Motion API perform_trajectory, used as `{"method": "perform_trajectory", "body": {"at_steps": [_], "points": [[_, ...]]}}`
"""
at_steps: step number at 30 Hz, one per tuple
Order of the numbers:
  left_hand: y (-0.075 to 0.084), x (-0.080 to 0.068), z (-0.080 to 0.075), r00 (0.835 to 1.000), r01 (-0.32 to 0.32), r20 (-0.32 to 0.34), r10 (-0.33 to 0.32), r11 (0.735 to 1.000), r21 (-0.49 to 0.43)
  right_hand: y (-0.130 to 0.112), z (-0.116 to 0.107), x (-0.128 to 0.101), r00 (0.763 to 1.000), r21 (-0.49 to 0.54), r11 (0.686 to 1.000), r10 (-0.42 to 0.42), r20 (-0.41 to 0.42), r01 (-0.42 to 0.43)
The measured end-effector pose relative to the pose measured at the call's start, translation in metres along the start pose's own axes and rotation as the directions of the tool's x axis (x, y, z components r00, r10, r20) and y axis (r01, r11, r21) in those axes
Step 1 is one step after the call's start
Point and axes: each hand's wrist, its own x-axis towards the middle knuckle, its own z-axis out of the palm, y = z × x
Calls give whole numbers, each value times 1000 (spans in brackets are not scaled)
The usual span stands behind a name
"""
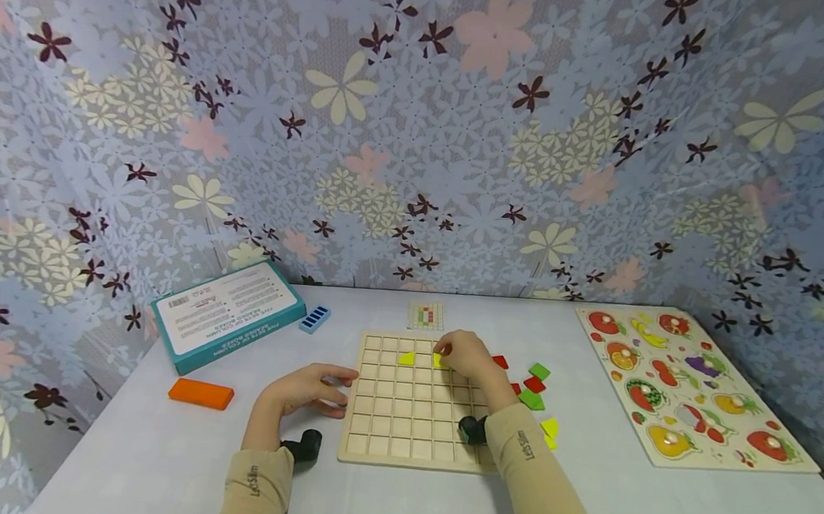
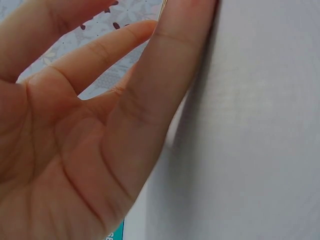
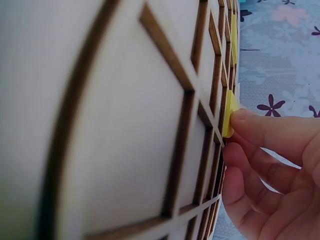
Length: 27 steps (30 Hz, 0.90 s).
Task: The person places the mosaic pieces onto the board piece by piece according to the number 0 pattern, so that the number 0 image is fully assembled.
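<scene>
A light wooden board (image 1: 400, 428) with a grid of square recesses lies flat in the middle of the table. My right hand (image 1: 465, 356) is over its far rows, pinching a yellow tile (image 3: 230, 112) between thumb and fingers at one of the recesses. Another yellow tile (image 1: 407, 359) sits in a cell to the left, one row from the far edge. At the board's left side, my left hand (image 1: 303, 388) has its fingers loosely bent, fingertips right at the edge; its palm (image 2: 65, 150) holds nothing.
Red and green tiles (image 1: 539, 371) lie scattered right of the board, with yellow tiles (image 1: 550, 427) nearer. A small pattern card (image 1: 426, 316) lies beyond it. Leftward are a teal-edged box (image 1: 228, 317), a blue slotted piece (image 1: 315, 320) and an orange block (image 1: 202, 393). A fruit puzzle (image 1: 700, 388) lies far right.
</scene>
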Motion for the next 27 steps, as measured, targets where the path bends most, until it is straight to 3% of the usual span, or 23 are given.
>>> {"method": "perform_trajectory", "body": {"at_steps": [17,27], "points": [[-1,1,0,1000,7,-13,-7,1000,-8,-1,-3,-4,1000,-6,1000,-6,-7,6],[2,0,0,1000,9,-2,-9,1000,-9,5,-14,-13,1000,62,998,22,-13,-21]]}}
